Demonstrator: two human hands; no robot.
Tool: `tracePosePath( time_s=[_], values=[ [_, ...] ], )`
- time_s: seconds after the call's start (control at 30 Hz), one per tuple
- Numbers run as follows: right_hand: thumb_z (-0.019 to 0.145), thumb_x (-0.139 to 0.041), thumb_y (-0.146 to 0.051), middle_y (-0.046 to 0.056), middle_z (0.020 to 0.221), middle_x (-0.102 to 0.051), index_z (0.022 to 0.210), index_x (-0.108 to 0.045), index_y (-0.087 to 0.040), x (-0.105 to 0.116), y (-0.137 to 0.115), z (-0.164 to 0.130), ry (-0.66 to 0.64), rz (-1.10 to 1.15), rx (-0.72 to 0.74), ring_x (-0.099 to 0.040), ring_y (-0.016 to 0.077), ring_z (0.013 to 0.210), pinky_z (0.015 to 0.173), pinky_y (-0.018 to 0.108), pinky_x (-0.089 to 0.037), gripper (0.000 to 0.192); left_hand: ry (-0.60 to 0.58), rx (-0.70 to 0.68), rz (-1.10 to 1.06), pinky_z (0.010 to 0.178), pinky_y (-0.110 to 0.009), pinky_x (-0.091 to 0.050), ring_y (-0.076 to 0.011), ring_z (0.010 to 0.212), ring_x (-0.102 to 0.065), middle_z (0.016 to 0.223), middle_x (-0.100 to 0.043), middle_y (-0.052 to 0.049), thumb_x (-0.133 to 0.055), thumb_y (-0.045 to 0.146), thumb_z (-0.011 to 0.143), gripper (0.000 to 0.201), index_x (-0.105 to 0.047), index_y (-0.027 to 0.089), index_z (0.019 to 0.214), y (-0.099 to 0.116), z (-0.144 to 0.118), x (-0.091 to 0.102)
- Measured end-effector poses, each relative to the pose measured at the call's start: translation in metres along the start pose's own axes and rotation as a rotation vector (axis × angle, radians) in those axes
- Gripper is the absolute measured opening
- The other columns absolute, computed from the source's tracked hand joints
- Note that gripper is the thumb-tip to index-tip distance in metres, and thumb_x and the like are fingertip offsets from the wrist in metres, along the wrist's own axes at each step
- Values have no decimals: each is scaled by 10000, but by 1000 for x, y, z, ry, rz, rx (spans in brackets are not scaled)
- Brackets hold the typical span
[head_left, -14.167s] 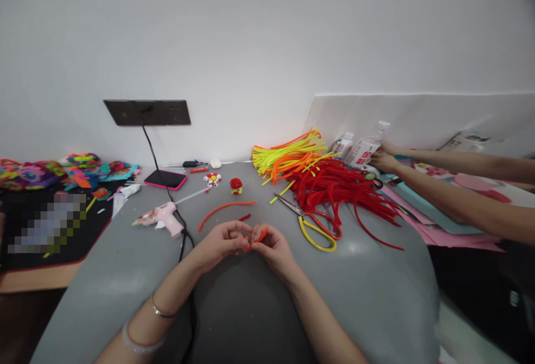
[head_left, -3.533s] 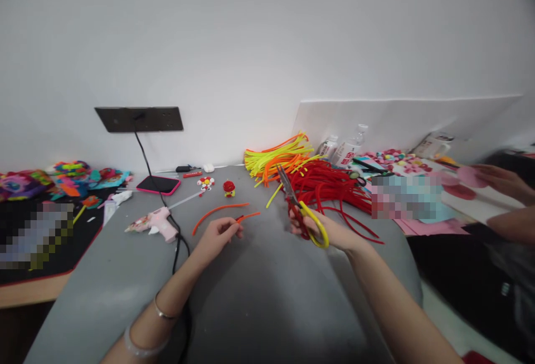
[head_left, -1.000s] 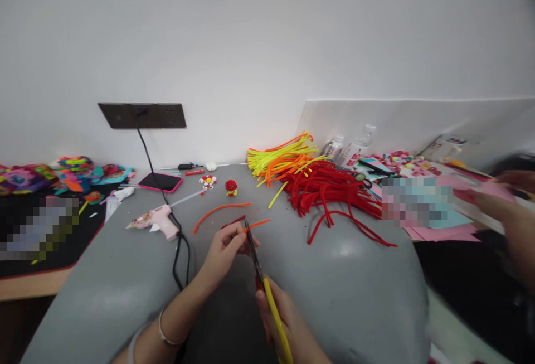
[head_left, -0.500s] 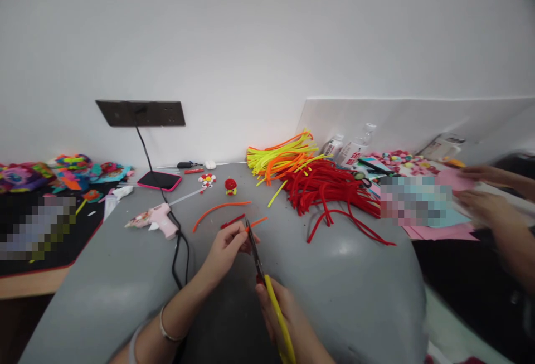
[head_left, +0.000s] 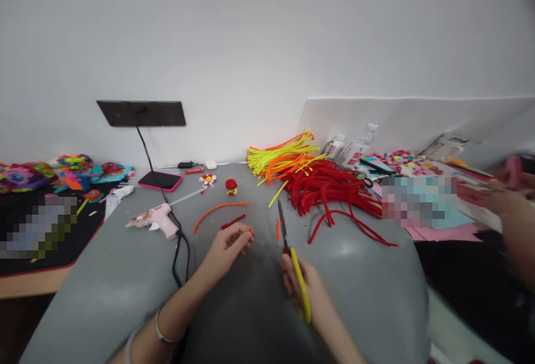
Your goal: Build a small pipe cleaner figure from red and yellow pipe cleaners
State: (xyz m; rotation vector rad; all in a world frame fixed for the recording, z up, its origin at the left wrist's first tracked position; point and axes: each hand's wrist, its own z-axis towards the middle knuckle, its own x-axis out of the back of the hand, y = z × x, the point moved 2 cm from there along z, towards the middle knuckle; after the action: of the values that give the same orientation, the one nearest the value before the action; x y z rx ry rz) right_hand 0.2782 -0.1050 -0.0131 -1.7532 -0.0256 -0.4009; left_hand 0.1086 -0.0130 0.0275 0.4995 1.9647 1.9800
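My left hand (head_left: pixel 225 247) pinches a short orange pipe cleaner stub (head_left: pixel 249 230) between thumb and fingertips, just above the grey table (head_left: pixel 355 275). My right hand (head_left: pixel 307 289) grips the yellow handle of the scissors (head_left: pixel 292 258), whose blades point away from me. A small cut orange piece (head_left: pixel 278 228) lies beside the blade tips. A long orange pipe cleaner (head_left: pixel 221 210) and a short red piece (head_left: pixel 233 222) rest beyond my left hand.
A pink glue gun (head_left: pixel 156 220) with a black cord lies at left, a phone (head_left: pixel 160 180) behind it. Heaps of red (head_left: pixel 330 191) and yellow pipe cleaners (head_left: pixel 280 158) sit at back right. Another person's hands (head_left: pixel 501 197) work over pink paper at right.
The scissors cut through the orange pipe cleaner; a small piece dropped onto the table. My right hand swung the scissors rightward, away from my left hand, which keeps the stub.
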Motion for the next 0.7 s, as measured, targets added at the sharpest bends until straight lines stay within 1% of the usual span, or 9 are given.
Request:
tracePosePath(
  time_s=[0.07,0.17,0.3,0.37,0.43,0.47,0.57,0.6,0.7],
  values=[
    [796,-517,-687,8,561,-557,714,-564,-189,27,0,16,113,-195,137,-512,147,506,484,246,-379,507,-17,8,45,573,-237,-446,-156,702,-563,846,-644,-70,-607,506,799,362,-650,147,805,1,0,4],
    [829,-560,-511,75,726,-681,902,-681,-171,60,2,41,196,-517,175,-611,216,639,591,300,-426,368,-61,13,79,554,-226,-425,-144,682,-540,852,-638,-69,-590,507,814,368,-651,145,795,1,-1,7],
    [830,-570,-422,144,898,-703,951,-714,-141,76,-9,67,294,-701,273,-645,252,741,697,356,-471,339,-107,33,117,533,-212,-386,-121,608,-483,709,-571,-17,-532,496,860,364,-646,154,812,1,-4,7],
    [831,-572,-426,163,960,-681,946,-715,-131,74,-22,72,361,-684,349,-648,261,785,745,382,-488,347,-120,29,134,526,-211,-361,-118,589,-459,663,-530,1,-517,488,868,359,-632,158,784,3,-5,6],
    [838,-578,-413,156,1010,-673,949,-713,-147,65,-38,70,349,-571,455,-648,263,872,802,387,-496,319,-133,9,148,526,-215,-345,-118,582,-444,646,-504,9,-505,477,873,355,-610,163,746,6,-5,4],
    [850,-576,-392,141,1018,-681,957,-711,-163,58,-47,66,285,-486,518,-647,254,907,819,377,-498,287,-142,-1,156,532,-217,-344,-118,583,-443,650,-504,9,-501,467,878,350,-600,165,732,8,-6,4],
    [868,-594,-319,94,1008,-713,1003,-709,-205,29,-69,49,-25,-286,646,-655,215,900,815,341,-509,211,-170,-30,185,564,-226,-350,-121,602,-446,676,-514,6,-488,431,896,333,-571,167,712,13,-8,3],
    [863,-610,-303,83,983,-721,1007,-709,-209,20,-74,43,-79,-239,655,-657,206,882,794,328,-514,198,-179,-45,198,581,-230,-352,-125,619,-450,682,-514,5,-485,418,902,327,-561,167,707,16,-9,3],
    [844,-644,-260,59,871,-727,924,-720,-200,0,-81,30,-125,-130,648,-656,184,802,743,300,-519,125,-201,-102,238,615,-239,-347,-138,662,-452,675,-502,5,-479,402,908,325,-526,169,687,22,-15,3]
  ],
)
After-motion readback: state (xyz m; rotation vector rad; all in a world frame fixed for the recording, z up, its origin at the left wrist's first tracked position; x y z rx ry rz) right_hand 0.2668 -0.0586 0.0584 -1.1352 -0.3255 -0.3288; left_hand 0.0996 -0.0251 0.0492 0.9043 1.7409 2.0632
